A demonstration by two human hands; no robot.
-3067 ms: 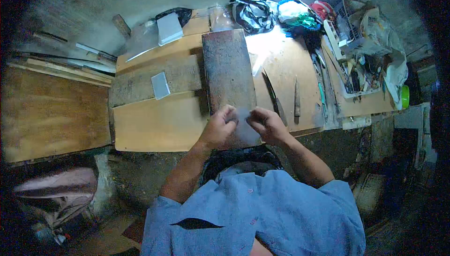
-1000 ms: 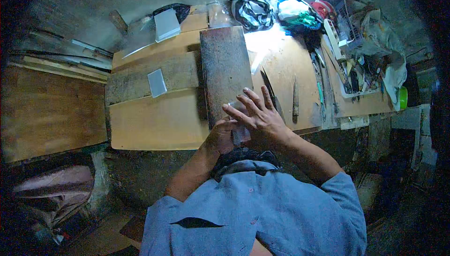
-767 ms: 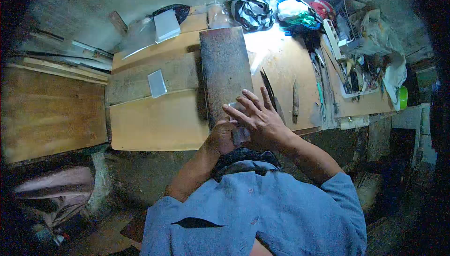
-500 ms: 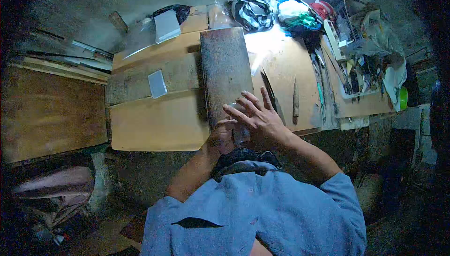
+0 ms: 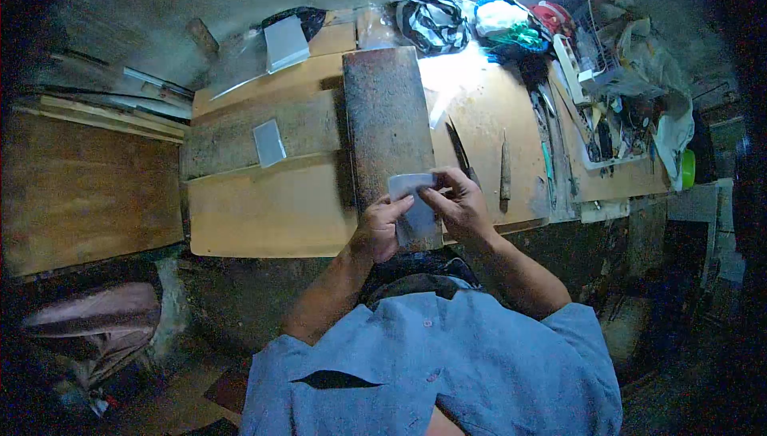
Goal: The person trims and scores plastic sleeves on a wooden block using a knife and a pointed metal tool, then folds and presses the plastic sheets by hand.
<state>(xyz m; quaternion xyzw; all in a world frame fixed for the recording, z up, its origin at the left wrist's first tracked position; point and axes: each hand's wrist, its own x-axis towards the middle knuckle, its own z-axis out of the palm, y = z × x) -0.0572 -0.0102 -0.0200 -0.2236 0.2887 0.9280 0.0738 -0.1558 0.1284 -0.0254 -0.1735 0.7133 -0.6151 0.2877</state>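
Observation:
A pale grey rectangular sheet (image 5: 415,216) is held between both hands, above the near end of a dark wooden board (image 5: 386,109). My left hand (image 5: 381,227) grips its left edge, thumb lying on the face. At the upper right corner, my right hand (image 5: 463,203) pinches the sheet between thumb and fingers. What the sheet is made of I cannot make out. To the right of the right hand lie a dark pointed blade (image 5: 459,145) and a slim tool with a brownish handle (image 5: 505,172).
Another pale rectangular sheet (image 5: 269,143) lies on a flat plank (image 5: 228,144) to the left. A stack of white sheets (image 5: 286,42) sits at the back. Bundled plastic bags (image 5: 431,21) line the far edge. A white tray of tools (image 5: 611,136) and a power strip (image 5: 567,65) are at right.
My right hand, spread over the sheet before, has drawn its fingers in and now pinches the upper right corner. More of the sheet shows, and the left thumb lies on it.

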